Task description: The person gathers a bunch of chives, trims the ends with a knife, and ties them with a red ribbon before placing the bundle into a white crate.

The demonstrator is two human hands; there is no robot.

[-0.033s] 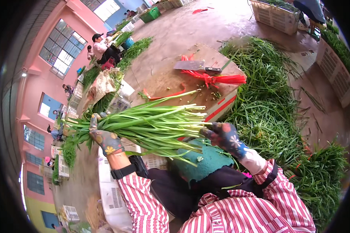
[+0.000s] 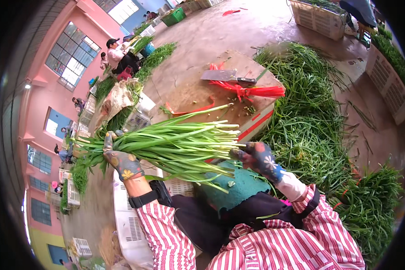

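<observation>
My left hand (image 2: 121,157), in a dark flowered glove, is closed round the leafy part of a bunch of long green garlic chives (image 2: 171,141). The bunch lies sideways above my lap, its pale stem ends pointing right. At those ends is my right hand (image 2: 261,158), gloved alike, with thumb and fingers pinched together on a chive stem; the exact grip is partly hidden. Just beyond the bunch stands a low board-topped block (image 2: 189,92). On it lie a cleaver (image 2: 220,75) with a dark handle and a bundle of red ties (image 2: 256,92).
A large heap of loose chives (image 2: 301,103) covers the floor at right, with tied bunches (image 2: 369,211) nearer me. A teal cover (image 2: 231,191) lies over my lap. White crates (image 2: 132,225) stand at my left and far right (image 2: 387,83). Other people (image 2: 117,56) sit farther off.
My right hand has shifted very slightly at the stem ends. The left hand and the bunch have stayed in place.
</observation>
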